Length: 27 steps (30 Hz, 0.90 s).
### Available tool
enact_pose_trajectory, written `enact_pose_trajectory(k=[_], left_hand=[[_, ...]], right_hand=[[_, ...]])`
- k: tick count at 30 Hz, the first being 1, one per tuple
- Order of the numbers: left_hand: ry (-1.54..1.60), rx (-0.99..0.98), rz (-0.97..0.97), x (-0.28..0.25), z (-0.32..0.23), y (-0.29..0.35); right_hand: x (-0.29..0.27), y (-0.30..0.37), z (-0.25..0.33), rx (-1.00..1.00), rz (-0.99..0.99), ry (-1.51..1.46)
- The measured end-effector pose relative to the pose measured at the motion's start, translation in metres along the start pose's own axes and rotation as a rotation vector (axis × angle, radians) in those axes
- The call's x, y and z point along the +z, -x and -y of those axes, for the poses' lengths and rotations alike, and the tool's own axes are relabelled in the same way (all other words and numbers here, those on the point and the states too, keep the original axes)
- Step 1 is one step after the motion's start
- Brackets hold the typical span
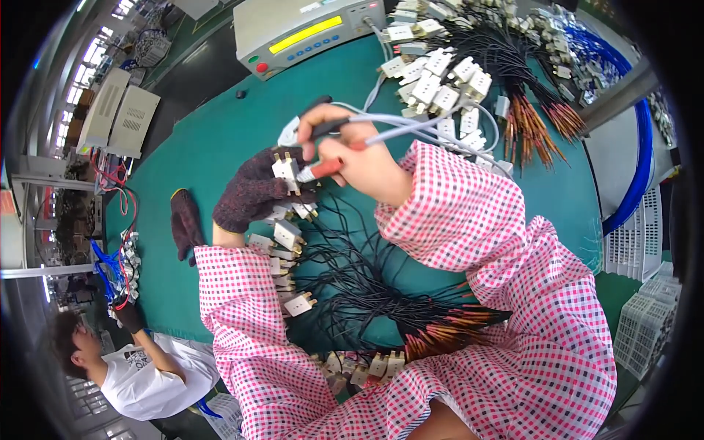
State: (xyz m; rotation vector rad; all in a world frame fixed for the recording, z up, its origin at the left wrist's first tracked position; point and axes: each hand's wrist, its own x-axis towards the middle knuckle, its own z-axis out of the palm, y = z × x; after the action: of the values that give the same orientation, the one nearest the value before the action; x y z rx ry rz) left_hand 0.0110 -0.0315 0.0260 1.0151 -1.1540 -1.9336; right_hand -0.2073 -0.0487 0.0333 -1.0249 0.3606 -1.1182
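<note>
My left hand point(253, 192), in a dark knitted glove with bare wrist, is closed on a white plug point(285, 173) with brass pins. Close above and to its right, my bare right hand point(356, 155) grips a red-handled test lead point(323, 169) and a black-handled test lead point(330, 127), with grey cables running off to the right. The red one's tip is at the plug; whether it touches I cannot tell. A small white piece point(288, 133) sits by the right fingertips, partly blurred. Below my hands lie more white plugs point(288, 236) with black cords point(367, 290) ending in orange-brown tips.
A tester point(312, 37) with a yellow display and red button stands at the back of the green table point(183, 147). White plugs point(440, 81) with corded bundles pile up at back right. A loose dark glove point(186, 226) lies left. A co-worker point(150, 374) works at lower left.
</note>
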Motion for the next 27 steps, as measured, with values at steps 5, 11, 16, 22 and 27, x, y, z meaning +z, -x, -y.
enact_pose_trajectory(k=[5, 11, 16, 22, 27], left_hand=[[0.065, 0.187, -0.094, -0.010, 0.023, 0.001], [-0.028, 0.231, -0.221, -0.009, 0.026, 0.012], [-0.040, 0.257, -0.226, -0.009, 0.030, 0.015], [-0.152, 0.238, -0.291, -0.010, 0.034, 0.012], [-0.132, 0.227, -0.294, -0.012, 0.035, 0.011]], right_hand=[[-0.002, 0.008, -0.026, -0.041, 0.036, 0.095], [0.001, 0.006, -0.041, -0.206, 0.060, 0.484], [0.003, 0.009, -0.043, -0.376, 0.051, 0.715], [0.007, 0.013, -0.038, -0.347, 0.034, 0.765], [0.004, 0.013, -0.044, -0.353, 0.055, 0.789]])
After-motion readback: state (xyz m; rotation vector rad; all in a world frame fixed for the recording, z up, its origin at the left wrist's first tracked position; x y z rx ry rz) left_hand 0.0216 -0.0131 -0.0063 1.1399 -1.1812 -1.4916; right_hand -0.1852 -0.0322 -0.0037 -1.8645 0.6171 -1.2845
